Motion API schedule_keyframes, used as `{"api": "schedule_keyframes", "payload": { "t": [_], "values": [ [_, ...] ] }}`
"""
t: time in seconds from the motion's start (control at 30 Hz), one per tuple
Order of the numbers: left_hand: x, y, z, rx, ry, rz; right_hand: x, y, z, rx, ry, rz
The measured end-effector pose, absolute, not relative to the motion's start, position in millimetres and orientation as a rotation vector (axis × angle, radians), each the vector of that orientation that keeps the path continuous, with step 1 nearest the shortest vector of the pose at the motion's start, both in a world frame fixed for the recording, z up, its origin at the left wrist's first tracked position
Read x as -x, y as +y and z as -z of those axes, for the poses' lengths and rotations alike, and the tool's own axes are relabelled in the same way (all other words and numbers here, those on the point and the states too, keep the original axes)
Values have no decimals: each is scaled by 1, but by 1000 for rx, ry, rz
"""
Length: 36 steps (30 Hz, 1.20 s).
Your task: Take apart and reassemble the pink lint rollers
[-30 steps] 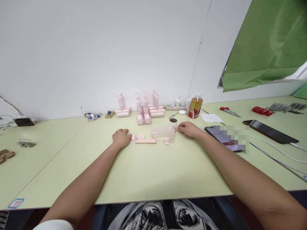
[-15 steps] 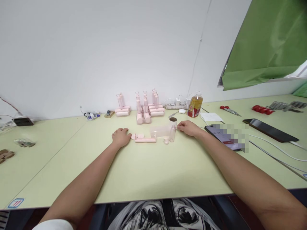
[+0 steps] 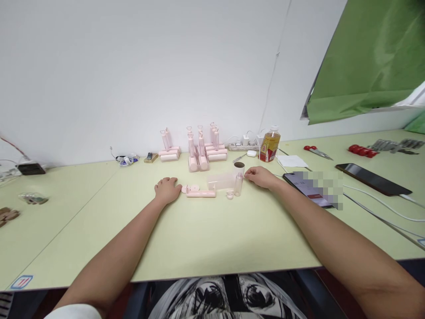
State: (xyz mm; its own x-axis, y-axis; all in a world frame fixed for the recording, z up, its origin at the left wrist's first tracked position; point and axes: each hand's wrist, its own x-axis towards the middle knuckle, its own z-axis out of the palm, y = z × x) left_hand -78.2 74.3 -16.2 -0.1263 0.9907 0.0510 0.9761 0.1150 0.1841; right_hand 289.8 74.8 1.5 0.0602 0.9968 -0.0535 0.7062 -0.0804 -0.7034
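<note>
Hardly anything has changed since the earlier frames: both hands stay at mid-frame. The left hand lies flat and empty, fingers loosely together, just beside the pink lint roller. The roller lies flat, its long axis left to right. The right hand rests curled near the upright clear tube; whether it pinches anything I cannot tell.

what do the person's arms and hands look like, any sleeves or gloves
Both forearms are bare, and the left hand and right hand wear no gloves; no watch or rings show. A white short sleeve edge shows at the left upper arm.
</note>
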Motion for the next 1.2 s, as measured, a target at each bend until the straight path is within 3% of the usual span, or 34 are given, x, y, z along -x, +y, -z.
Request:
{"api": "schedule_keyframes", "payload": {
  "t": [0.3, 0.53, 0.83, 1.2],
  "values": [
    [78, 74, 17, -2033, 2250, -290, -289, 83, 2, 1687, -1451, -734],
    [76, 72, 15, -2042, 2161, -400, -288, 75, -2, 1162, -1713, -836],
    [89, 68, 11, -2249, 1413, -576, -269, 77, 17, 1191, -1702, -884],
    [91, 65, 7, -2232, 1189, -537, -273, 85, 16, 1280, -1533, -609]
  ]
}}
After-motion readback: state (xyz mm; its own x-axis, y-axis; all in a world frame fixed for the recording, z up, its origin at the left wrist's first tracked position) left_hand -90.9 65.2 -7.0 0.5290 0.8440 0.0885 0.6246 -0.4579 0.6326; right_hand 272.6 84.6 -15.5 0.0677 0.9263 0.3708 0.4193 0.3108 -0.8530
